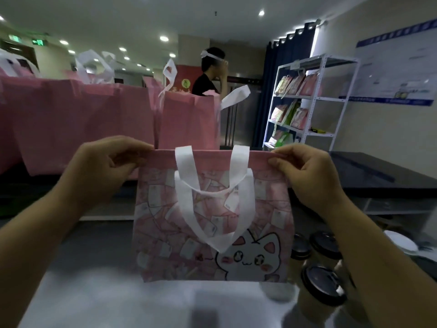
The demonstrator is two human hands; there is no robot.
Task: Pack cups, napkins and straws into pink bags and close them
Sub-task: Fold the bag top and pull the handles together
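Left hand (111, 159) and right hand (305, 169) pinch flat pink bag (212, 233) rim mid-frame; swinging it risks toppling cups (324, 287) lower right.

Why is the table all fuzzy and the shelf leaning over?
Head view: the wide-angle lens bends the edges, so the shelf tilts; the table sits close and out of focus, with pale glare; the pink bag held by the left hand and right hand looks sharper.
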